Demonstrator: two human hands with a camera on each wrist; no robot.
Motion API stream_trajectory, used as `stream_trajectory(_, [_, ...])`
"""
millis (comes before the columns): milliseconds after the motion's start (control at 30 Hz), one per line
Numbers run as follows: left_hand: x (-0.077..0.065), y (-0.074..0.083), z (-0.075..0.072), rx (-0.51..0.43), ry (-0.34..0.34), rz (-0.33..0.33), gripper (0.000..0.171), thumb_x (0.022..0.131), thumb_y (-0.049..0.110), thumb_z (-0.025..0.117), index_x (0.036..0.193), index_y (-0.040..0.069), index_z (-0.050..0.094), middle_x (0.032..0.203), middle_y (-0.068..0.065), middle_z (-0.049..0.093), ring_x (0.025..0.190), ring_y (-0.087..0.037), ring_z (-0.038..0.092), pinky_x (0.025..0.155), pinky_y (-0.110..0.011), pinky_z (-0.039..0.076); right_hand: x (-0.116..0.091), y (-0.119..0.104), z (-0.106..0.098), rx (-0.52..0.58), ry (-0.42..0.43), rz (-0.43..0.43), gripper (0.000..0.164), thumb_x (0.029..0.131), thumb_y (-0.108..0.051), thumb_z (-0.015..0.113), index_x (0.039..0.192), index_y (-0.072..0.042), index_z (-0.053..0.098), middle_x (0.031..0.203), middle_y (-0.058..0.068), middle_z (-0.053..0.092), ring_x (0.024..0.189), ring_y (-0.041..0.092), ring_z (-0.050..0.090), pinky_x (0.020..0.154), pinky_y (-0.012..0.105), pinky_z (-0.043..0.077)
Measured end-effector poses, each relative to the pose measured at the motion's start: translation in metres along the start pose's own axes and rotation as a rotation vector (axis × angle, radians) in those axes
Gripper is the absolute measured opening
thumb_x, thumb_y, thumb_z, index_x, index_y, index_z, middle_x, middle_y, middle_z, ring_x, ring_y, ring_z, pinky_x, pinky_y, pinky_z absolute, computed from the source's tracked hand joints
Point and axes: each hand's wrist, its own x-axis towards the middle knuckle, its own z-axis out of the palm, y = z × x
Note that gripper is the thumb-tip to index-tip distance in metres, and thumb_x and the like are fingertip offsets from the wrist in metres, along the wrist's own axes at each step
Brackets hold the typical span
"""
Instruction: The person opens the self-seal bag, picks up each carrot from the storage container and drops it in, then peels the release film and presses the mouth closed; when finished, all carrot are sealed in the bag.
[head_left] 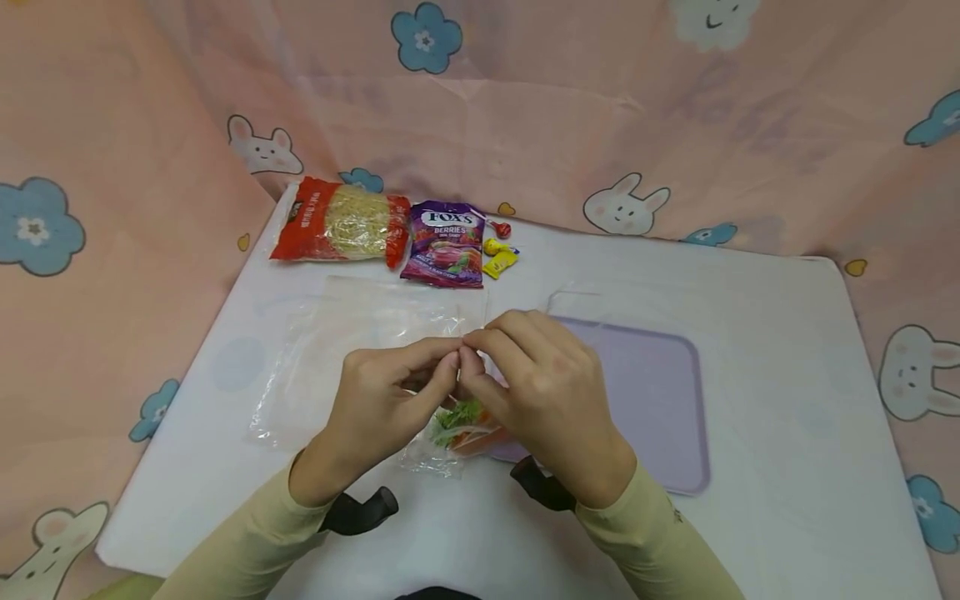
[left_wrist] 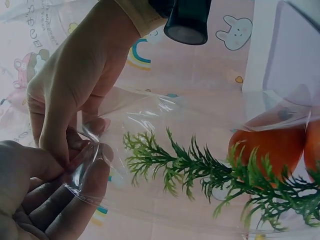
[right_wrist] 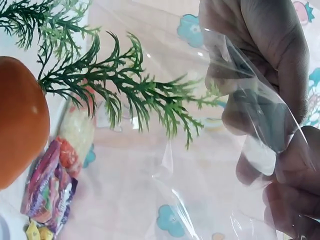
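Observation:
Both hands meet over the middle of the table in the head view, the left hand point(head_left: 386, 396) and the right hand point(head_left: 543, 375) fingertip to fingertip. Between them they pinch the mouth of a clear plastic bag point(left_wrist: 150, 107), its film gathered at the fingers. Inside the bag are carrots point(left_wrist: 270, 150) with feathery green tops point(right_wrist: 135, 92) pointing toward the pinched end. From above, the hands cover much of the bag, and only some orange and green shows below them.
Behind stand a red noodle pack point(head_left: 360, 223), a purple candy bag point(head_left: 446, 244), a red lollipop point(head_left: 502, 229) and yellow wrapped candies point(head_left: 500, 263). Flat clear bags point(head_left: 322, 358) lie to the left. A lilac tray point(head_left: 656, 408) is on the right, partly behind the right hand.

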Motion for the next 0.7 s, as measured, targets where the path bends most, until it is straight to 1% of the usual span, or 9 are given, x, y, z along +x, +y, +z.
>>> stream_trajectory(133, [-0.001,0.001,0.001,0.014,-0.027,0.012,0.017,0.088,0.005,0.064,0.102,-0.002,0.069,0.083,-0.006,0.072,0.063,-0.006,0.067,0.057,-0.014,0.052,-0.001,0.001,-0.001,-0.018,-0.027,-0.005,0.010,0.081,-0.012,0.066,0.077,-0.004,0.071,0.072,0.003,0.062,0.062,0.016,0.053,0.057,0.027,0.051])
stream_trajectory(333, [-0.003,0.001,0.003,0.006,-0.052,0.022,0.016,0.087,0.004,0.064,0.101,-0.002,0.069,0.079,-0.005,0.071,0.060,-0.004,0.066,0.056,-0.013,0.052,-0.002,0.004,-0.002,-0.017,-0.048,-0.010,0.011,0.079,-0.009,0.061,0.074,-0.006,0.069,0.070,0.002,0.060,0.060,0.015,0.052,0.056,0.026,0.052])
stream_trajectory(467, [-0.004,0.001,0.003,0.000,-0.058,0.013,0.015,0.087,0.004,0.064,0.101,-0.002,0.070,0.076,-0.004,0.071,0.059,-0.003,0.065,0.056,-0.013,0.052,-0.003,0.008,0.000,0.035,-0.030,-0.011,0.009,0.078,-0.009,0.061,0.074,-0.005,0.068,0.072,0.002,0.061,0.062,0.015,0.054,0.056,0.026,0.052])
stream_trajectory(700, [-0.005,0.001,0.000,-0.034,-0.085,-0.018,0.017,0.087,0.003,0.065,0.102,-0.002,0.069,0.080,-0.004,0.071,0.062,-0.002,0.066,0.057,-0.014,0.052,-0.008,0.014,0.003,0.151,-0.015,0.032,0.009,0.078,-0.010,0.063,0.073,-0.005,0.067,0.074,0.003,0.061,0.067,0.014,0.056,0.059,0.027,0.053])
